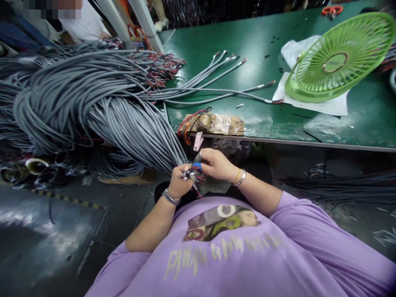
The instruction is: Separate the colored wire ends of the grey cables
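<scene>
Off to the left of the bench (pixel 213 39), grey cables (pixel 130 128) are piling up in a thick, glossy, rope-like heap, their smooth round jackets bending together towards the bench's near edge. Just below that edge, the left hand (pixel 182 181) is making a firm fist around the bunch, and the wire ends (pixel 192 175) are fanning out of it, thin, bristly and many-coloured. It's looking like handling of those ends is the step in hand. A pink clip (pixel 198 141) is hanging at the bench's front. Next along, the right hand (pixel 218 165) is curling its fingers nearly closed at the bristle; whether it's pinching a wire, I'm not able to tell. Judging by such fine strands, the next move is calling for a light fingertip touch and a steady left grip. On the bench's right, a ribbed green plastic fan (pixel 337 62) is leaning over crumpled white sheeting (pixel 334 107).
</scene>
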The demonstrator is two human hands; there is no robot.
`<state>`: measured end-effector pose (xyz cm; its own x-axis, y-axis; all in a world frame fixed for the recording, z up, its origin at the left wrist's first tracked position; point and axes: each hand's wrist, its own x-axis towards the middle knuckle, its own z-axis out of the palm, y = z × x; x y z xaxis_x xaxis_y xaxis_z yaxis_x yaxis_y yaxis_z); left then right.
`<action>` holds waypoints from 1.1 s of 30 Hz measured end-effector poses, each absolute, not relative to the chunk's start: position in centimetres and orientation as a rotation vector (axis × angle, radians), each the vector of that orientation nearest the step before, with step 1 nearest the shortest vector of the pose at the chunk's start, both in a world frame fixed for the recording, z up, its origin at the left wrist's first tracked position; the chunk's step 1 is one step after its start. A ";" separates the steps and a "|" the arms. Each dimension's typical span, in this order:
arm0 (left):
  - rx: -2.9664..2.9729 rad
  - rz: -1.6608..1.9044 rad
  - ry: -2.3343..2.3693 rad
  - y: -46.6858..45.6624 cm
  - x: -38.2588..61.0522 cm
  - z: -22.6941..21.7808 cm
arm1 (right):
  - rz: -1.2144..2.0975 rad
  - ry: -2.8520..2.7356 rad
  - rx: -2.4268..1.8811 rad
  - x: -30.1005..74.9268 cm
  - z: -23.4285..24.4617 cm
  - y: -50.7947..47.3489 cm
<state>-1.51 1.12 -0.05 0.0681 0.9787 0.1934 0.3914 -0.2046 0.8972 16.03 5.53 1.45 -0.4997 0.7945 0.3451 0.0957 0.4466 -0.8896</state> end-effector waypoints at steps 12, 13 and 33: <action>1.415 1.291 1.287 1.3 -0.4 0.5 | 1.630 -1.110 -0.762 15.0 -0.7 3.5; 1.427 1.265 1.269 1.4 -0.6 0.6 | 1.635 -1.101 -0.760 14.8 -0.5 3.6; 1.346 1.414 1.266 1.2 -1.4 -1.4 | 1.683 -1.156 -0.882 14.6 -0.1 4.8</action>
<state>-1.35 1.16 -1.43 -0.1222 0.9728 0.1970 0.0886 -0.1870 0.9784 14.56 4.80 -0.12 -0.3548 0.9324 -0.0696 -0.2700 -0.1734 -0.9471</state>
